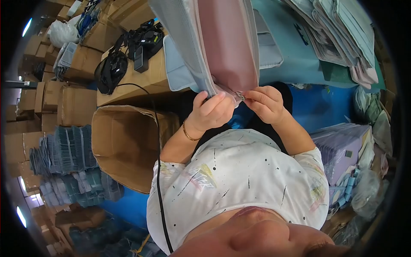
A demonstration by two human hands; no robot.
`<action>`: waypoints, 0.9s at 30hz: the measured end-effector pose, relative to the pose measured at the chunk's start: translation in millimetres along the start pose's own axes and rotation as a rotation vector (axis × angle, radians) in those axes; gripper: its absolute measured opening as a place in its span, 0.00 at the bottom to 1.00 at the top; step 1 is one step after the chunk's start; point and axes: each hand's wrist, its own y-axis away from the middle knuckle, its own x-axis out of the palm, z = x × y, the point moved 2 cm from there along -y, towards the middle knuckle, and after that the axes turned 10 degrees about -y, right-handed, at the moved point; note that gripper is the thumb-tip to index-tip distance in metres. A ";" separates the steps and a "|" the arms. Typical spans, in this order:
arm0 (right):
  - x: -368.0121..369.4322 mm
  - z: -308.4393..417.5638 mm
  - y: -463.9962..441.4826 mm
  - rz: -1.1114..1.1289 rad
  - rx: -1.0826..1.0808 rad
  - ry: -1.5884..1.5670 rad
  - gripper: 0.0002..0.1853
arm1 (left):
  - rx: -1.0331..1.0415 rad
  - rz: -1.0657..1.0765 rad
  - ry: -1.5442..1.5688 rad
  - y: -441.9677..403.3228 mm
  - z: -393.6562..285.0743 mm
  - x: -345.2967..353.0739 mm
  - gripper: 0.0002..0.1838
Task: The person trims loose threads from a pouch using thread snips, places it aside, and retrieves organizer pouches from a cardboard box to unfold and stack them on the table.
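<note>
A long grey fabric bag (pixel 182 38) with a pink inside (pixel 224 38) stands open in front of my chest, its near end toward me. My left hand (pixel 212 112), with a bracelet at the wrist, is closed round the near left corner of this bag. At the near right corner, my right hand (pixel 266 103) pinches the bag's edge with thumb and fingertips. Between the two hands is a small metallic piece (pixel 241 96), perhaps a zip pull; it is too small to tell. Light blue-grey fabric panels (pixel 177 64) lie under and beside the bag.
A stack of grey and pink fabric pieces (pixel 342 38) lies on the green-covered table (pixel 295 60). An open cardboard box (pixel 128 145) stands at my left. Black straps and devices (pixel 145 40) rest on a carton; a black cable (pixel 158 180) runs down from there. Purple wrapped goods (pixel 342 150) sit at right.
</note>
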 end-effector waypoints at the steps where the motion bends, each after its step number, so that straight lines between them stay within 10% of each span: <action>1: -0.3 -1.0 -0.4 0.003 -0.017 0.003 0.11 | 0.018 -0.002 -0.029 0.6 0.3 -0.5 0.05; 16: 1.5 -2.3 21.2 0.419 0.467 -0.030 0.14 | 0.196 0.139 0.171 19.1 -11.6 23.5 0.04; 27: -8.6 -35.9 -6.2 0.378 0.531 -0.505 0.09 | -0.258 0.304 0.669 -44.5 16.5 15.7 0.18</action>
